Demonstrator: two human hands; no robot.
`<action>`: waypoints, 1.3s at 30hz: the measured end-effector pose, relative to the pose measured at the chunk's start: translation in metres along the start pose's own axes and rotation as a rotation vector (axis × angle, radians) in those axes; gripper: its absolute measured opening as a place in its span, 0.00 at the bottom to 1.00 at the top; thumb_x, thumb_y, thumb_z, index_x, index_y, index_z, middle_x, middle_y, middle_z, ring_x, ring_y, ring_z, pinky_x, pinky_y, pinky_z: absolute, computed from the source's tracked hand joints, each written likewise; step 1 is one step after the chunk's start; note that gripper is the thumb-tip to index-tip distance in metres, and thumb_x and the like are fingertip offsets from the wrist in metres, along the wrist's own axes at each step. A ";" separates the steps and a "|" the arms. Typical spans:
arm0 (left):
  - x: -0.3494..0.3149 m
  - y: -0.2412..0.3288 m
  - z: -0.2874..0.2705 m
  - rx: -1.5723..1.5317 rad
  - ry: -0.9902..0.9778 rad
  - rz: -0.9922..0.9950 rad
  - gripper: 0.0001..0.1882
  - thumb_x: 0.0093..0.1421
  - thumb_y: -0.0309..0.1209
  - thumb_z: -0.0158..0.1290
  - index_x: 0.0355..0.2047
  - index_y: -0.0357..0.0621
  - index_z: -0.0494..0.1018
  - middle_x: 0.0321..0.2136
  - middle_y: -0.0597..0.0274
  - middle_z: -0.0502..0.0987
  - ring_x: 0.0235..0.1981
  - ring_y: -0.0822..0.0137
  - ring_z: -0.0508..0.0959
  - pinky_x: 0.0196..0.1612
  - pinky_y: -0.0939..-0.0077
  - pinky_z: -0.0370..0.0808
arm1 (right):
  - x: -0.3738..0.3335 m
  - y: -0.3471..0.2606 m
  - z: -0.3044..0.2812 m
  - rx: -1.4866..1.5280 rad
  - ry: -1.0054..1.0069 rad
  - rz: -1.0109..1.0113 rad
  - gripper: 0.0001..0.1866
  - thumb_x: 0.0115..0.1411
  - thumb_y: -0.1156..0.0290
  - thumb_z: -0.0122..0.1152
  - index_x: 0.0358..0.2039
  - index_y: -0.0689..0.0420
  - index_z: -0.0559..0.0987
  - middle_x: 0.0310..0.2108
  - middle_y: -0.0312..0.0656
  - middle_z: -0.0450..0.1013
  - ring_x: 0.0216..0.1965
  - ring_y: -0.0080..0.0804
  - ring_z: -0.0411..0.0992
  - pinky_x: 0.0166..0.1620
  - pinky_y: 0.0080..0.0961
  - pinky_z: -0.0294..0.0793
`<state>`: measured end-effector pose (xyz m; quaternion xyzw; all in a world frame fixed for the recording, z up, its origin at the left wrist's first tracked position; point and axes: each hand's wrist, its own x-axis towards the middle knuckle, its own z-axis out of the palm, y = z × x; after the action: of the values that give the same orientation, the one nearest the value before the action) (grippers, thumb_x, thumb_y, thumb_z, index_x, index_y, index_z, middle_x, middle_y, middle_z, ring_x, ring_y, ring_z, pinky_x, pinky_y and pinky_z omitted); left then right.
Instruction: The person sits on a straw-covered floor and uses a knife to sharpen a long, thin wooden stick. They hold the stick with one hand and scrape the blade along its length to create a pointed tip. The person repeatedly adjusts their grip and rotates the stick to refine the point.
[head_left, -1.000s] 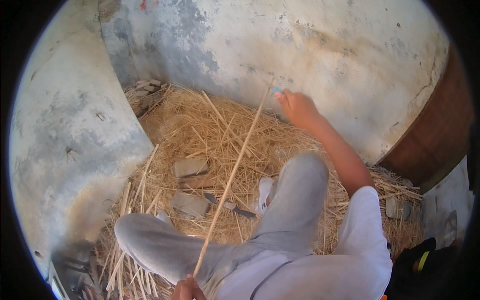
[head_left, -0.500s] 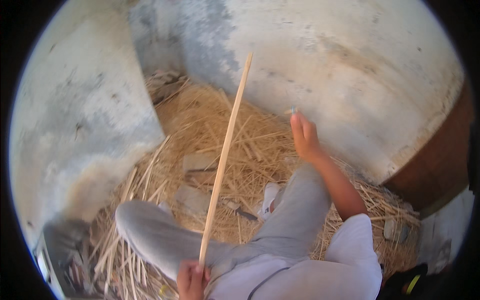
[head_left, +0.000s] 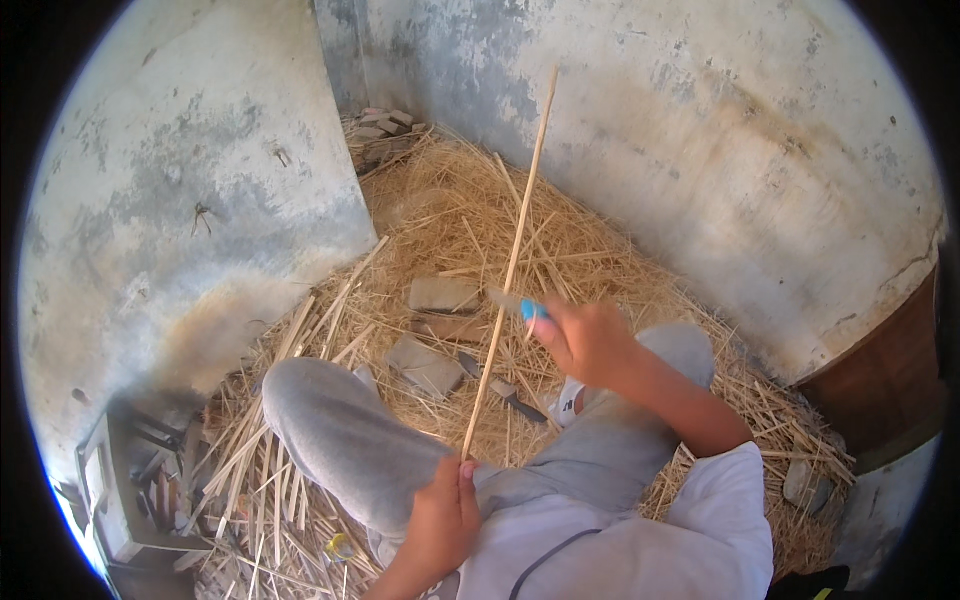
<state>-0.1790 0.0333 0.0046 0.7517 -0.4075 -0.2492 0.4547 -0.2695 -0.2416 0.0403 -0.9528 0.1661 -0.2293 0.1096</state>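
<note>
Two hands are at work around one long, thin wooden strip [head_left: 521, 215]. The left hand [head_left: 445, 510] is closed around its lower end, thumb on top, just above the lap. The right hand [head_left: 597, 345] is curled tight around a small knife [head_left: 506, 299] with a blue part by the thumb; its pale, blurred blade points left and crosses the strip in view, though I cannot tell whether the two touch. From the left hand the strip slants up and slightly right, its far tip standing out against the wall [head_left: 640, 130]. On either side are the person's bent legs [head_left: 335, 420] in grey trousers, with a white shoe [head_left: 570, 400] near the right knee. Between the legs, on the ground, lies a tool with a dark handle [head_left: 525, 407], beside some flat bricks [head_left: 425, 366]. Around these spreads a heap of straw-coloured shavings [head_left: 450, 200], with longer loose strips [head_left: 290, 480] to the left. Further out, a pale frame [head_left: 128, 540] stands at the lower left and a brown panel [head_left: 885, 390] at the right.
</note>
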 end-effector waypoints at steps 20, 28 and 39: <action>-0.006 -0.022 -0.016 0.406 0.085 0.224 0.05 0.65 0.24 0.49 0.39 0.37 0.67 0.22 0.46 0.75 0.19 0.44 0.77 0.20 0.54 0.72 | 0.021 0.039 -0.025 -0.158 0.150 0.066 0.23 0.69 0.49 0.49 0.29 0.58 0.73 0.09 0.41 0.66 0.08 0.37 0.66 0.14 0.35 0.65; -0.020 -0.033 -0.020 0.419 0.042 0.190 0.03 0.65 0.23 0.48 0.37 0.38 0.65 0.20 0.40 0.73 0.20 0.38 0.75 0.22 0.50 0.70 | 0.025 0.058 -0.041 -0.052 0.140 0.221 0.22 0.71 0.52 0.45 0.31 0.58 0.74 0.11 0.44 0.67 0.10 0.40 0.67 0.18 0.41 0.67; -0.029 -0.066 -0.048 0.657 -0.026 0.106 0.08 0.65 0.29 0.48 0.42 0.42 0.69 0.23 0.42 0.77 0.24 0.38 0.77 0.23 0.48 0.72 | 0.036 0.075 -0.034 -0.121 0.215 0.113 0.23 0.71 0.50 0.45 0.30 0.56 0.74 0.10 0.39 0.65 0.10 0.37 0.65 0.18 0.37 0.68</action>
<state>-0.1337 0.0974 -0.0320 0.8326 -0.5105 -0.0902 0.1950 -0.2757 -0.3287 0.0632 -0.9166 0.2440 -0.3133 0.0461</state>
